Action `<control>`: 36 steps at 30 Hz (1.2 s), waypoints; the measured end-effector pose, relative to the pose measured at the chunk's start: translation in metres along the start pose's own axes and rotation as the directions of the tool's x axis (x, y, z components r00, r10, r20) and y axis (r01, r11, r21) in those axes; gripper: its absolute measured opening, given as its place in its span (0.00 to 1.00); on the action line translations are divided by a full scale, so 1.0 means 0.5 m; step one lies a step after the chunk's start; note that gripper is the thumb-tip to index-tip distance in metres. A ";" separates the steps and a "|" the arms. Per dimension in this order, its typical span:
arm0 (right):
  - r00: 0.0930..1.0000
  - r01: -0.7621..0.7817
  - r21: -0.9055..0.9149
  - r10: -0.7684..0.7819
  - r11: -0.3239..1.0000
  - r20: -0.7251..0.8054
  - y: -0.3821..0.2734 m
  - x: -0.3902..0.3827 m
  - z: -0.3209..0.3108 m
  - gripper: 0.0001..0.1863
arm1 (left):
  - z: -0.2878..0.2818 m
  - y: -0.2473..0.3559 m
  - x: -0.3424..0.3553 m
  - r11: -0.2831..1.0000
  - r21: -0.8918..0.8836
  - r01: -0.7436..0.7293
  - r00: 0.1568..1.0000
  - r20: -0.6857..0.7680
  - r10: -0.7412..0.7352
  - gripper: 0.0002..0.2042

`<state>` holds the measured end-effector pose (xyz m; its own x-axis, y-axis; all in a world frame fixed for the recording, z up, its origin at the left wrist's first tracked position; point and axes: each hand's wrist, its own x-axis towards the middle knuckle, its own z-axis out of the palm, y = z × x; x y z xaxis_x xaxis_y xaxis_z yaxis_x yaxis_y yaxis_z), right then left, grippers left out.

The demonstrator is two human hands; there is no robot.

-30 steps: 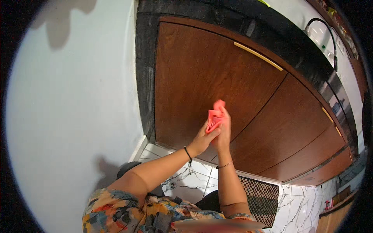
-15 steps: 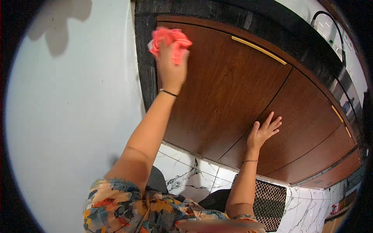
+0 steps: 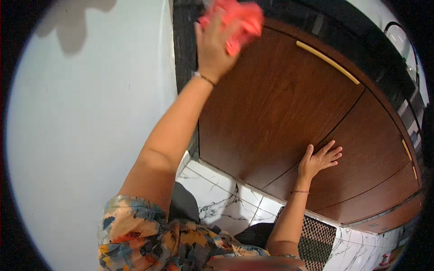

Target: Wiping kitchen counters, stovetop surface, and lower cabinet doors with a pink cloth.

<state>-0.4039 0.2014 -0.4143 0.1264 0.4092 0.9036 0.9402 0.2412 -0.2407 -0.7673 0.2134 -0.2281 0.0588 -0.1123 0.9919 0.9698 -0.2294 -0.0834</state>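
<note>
Head view: left hand [image 3: 214, 53] gripped a crumpled coral-red cloth [image 3: 247, 20] at the black stone surround [image 3: 309, 16], by the brown wooden cabinet door [image 3: 271, 86]'s top-left corner. Right hand [image 3: 318, 161] spread near the seam — contact unclear. Probably mid-job — done versus remaining area indistinguishable.

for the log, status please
Left hand holding crumpled coral-pink cloth. Right hand empty, fingers spread at brown wooden cabinet doors. Straight gold handle right of cloth.

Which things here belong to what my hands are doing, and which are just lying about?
Seems part of it:
coral cloth, in your left hand
brown cabinet doors, your right hand spread at them

Just there:
checkered mat, on the floor
long yellow handle, untouched
</note>
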 end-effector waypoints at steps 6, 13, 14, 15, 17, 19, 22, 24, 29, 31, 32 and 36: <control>0.999 -0.017 -0.032 0.016 0.999 -0.050 0.006 0.004 0.014 0.41 | 0.016 -0.007 -0.191 0.946 -0.129 0.299 0.935 -0.161 -0.317 0.21; 0.999 -0.013 -0.035 0.012 0.999 -0.038 -0.001 -0.004 -0.001 0.41 | -0.097 0.137 -0.621 0.633 -0.023 0.774 0.628 0.166 -0.761 0.31; 0.999 -0.011 -0.030 0.010 0.999 -0.040 -0.003 -0.003 0.000 0.41 | -0.106 0.139 -0.628 0.606 0.030 0.795 0.590 0.195 -0.784 0.30; 0.999 -0.013 -0.027 0.012 1.000 -0.039 -0.005 -0.002 0.001 0.41 | -0.094 0.121 -0.626 0.606 0.031 0.795 0.591 0.191 -0.784 0.30; 1.000 -0.011 -0.045 0.010 0.999 -0.013 0.006 -0.011 -0.004 0.41 | -0.056 0.075 -0.533 0.737 0.007 0.676 0.731 0.115 -0.672 0.26; 0.999 -0.037 -0.039 0.036 0.999 -0.006 0.008 -0.012 0.002 0.41 | -0.036 0.008 -0.365 0.917 0.012 0.398 0.916 0.056 -0.398 0.24; 0.999 -0.044 -0.033 0.045 0.999 0.024 -0.004 -0.012 0.013 0.41 | -0.036 -0.065 -0.117 0.985 -0.037 0.168 0.986 -0.010 -0.169 0.20; 0.998 -0.052 -0.050 0.051 0.997 -0.024 0.001 0.001 0.000 0.42 | -0.047 -0.056 -0.020 0.984 -0.101 0.145 0.984 -0.089 -0.154 0.24; 0.999 -0.045 -0.052 0.044 0.998 -0.022 -0.013 -0.004 0.021 0.41 | 0.002 -0.088 -0.185 0.947 -0.129 0.293 0.931 -0.186 -0.313 0.22; 0.999 -0.044 -0.063 0.042 0.997 -0.031 -0.009 -0.005 0.026 0.41 | -0.002 -0.046 -0.338 0.893 -0.043 0.448 0.879 -0.158 -0.449 0.25; 0.998 -0.045 -0.063 0.043 0.997 -0.035 -0.004 -0.006 0.026 0.41 | -0.010 -0.009 -0.399 0.810 -0.056 0.584 0.804 -0.100 -0.586 0.27; 0.997 -0.064 -0.076 0.061 0.995 -0.040 0.012 -0.001 0.004 0.42 | -0.042 0.110 -0.666 0.404 -0.047 0.914 0.406 0.030 -0.914 0.30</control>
<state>-0.3988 0.2043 -0.4171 0.1961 0.3881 0.9005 0.9515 0.1466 -0.2703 -0.7386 0.2179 -0.5648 -0.8549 0.1934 0.4814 0.4342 -0.2411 0.8680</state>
